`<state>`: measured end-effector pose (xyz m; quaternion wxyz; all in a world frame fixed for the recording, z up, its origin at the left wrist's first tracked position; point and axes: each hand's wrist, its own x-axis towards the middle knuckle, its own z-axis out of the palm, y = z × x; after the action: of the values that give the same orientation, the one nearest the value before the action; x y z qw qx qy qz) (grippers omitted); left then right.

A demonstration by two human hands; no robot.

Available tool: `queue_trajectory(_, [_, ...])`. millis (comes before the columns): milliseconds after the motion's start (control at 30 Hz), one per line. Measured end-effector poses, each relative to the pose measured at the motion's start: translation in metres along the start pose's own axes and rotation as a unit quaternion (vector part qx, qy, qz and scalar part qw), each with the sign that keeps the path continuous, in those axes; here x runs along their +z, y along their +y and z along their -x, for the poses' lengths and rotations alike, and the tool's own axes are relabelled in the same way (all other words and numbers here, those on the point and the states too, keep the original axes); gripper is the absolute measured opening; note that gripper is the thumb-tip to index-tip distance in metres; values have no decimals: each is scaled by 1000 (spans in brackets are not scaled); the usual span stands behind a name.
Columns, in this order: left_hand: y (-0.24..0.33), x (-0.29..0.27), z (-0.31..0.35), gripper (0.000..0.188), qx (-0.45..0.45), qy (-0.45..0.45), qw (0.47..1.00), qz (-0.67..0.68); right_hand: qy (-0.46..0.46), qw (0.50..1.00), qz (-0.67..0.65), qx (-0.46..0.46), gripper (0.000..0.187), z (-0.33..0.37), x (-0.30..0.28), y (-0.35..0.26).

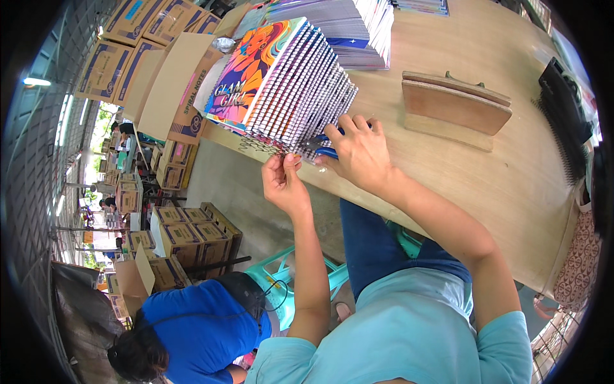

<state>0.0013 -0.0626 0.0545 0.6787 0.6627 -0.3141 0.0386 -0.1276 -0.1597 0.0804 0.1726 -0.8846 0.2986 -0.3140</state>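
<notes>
Your right hand [358, 153] is closed around blue-handled pliers [327, 152], their long axis running roughly left to right, the head pointing left at the near corner of the spiral notebook stack [300, 86], on the table [396, 166] by its edge. Your left hand [284, 182] is at that corner (whether its fingertips grip a coil, I cannot tell). A wooden stand [454, 105] sits to the right, an open carton [185, 96] to the left; your right fingers partly hide the pliers.

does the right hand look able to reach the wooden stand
Probably yes: nothing visible blocks the right hand from the wooden stand, though that hand is holding a blue-handled tool.
</notes>
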Motion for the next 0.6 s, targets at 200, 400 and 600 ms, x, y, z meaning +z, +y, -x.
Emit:
queue_trajectory(200, [8, 7, 3, 21, 21, 4, 1000, 10, 20, 1000, -1, -7, 45, -4, 4, -3])
queue_trajectory(400, [10, 6, 0, 19, 16, 4, 1000, 12, 8, 1000, 0, -5, 46, -7, 6, -7])
queue_trajectory(600, [6, 4, -1, 18, 11, 8, 1000, 13, -75, 996, -39, 28, 43, -8, -4, -3])
